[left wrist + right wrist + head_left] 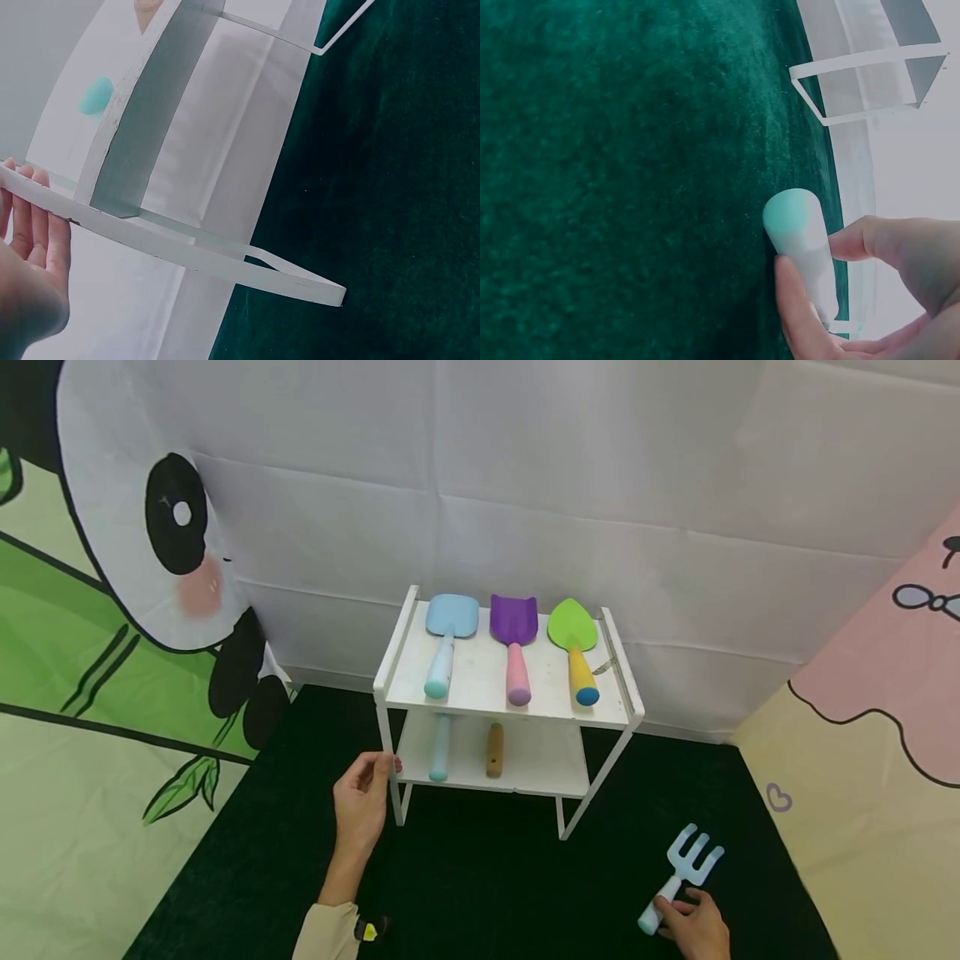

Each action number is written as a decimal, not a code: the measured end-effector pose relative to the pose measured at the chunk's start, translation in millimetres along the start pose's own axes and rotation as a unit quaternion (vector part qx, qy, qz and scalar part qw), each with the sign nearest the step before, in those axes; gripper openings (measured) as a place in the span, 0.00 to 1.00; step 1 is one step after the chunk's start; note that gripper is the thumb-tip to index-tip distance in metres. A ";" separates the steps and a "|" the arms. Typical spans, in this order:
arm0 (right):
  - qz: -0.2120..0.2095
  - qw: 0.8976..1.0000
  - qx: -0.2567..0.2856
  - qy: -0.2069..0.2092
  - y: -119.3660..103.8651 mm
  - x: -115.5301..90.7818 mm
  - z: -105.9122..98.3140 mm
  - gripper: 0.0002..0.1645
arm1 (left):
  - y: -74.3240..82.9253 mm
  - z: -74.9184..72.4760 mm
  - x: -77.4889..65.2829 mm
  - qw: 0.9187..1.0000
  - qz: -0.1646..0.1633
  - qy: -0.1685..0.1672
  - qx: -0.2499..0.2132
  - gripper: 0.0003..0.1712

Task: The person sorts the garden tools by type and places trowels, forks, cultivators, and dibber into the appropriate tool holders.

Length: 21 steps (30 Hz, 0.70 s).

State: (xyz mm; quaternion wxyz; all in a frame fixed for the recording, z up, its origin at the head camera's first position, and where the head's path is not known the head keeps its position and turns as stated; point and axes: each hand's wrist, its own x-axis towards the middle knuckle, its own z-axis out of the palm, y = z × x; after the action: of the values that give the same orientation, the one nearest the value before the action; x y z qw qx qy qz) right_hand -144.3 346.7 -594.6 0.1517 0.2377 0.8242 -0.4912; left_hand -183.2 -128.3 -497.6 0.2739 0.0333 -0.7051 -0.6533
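My left hand [362, 802] grips the left front leg [388, 735] of a small white two-tier shelf [480, 681]. In the left wrist view the fingers [41, 225] pass behind that leg. Off to the shelf's right, my right hand [693, 922] pinches the pale handle of a light blue garden hand fork [684, 868], its three tines pointing away from me. The right wrist view shows the handle's mint end [791, 214] between thumb and fingers, over the dark green cloth.
Lined up on the top tier are a blue spade [452, 618], a purple shovel [513, 620] and a green trowel [572, 625]. Below lie a light blue handle [439, 752] and a wooden handle [495, 750]. White fabric [525, 485] hangs behind; printed panels flank the green cloth [480, 885].
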 end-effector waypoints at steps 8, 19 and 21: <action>-0.001 1.000 0.021 -0.009 2.1 -4.4 -2.3 0.52 | 27.1 1.4 -4.5 1.000 0.000 -0.009 0.008 0.15; 0.005 0.997 0.068 -0.030 6.9 -7.7 -8.1 0.53 | 29.8 1.2 -4.9 1.000 -0.005 -0.006 0.005 0.17; 0.008 0.996 0.077 -0.034 7.8 -9.0 -7.8 0.53 | 29.4 1.5 -4.7 1.000 -0.002 -0.007 0.004 0.17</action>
State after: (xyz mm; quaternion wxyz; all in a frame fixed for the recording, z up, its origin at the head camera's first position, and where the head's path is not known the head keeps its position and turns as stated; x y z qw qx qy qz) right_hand -132.7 354.6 -592.3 0.1654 0.2385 0.7762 -0.5597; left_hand -170.7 -120.8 -471.6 0.2672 0.0310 -0.7095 -0.6513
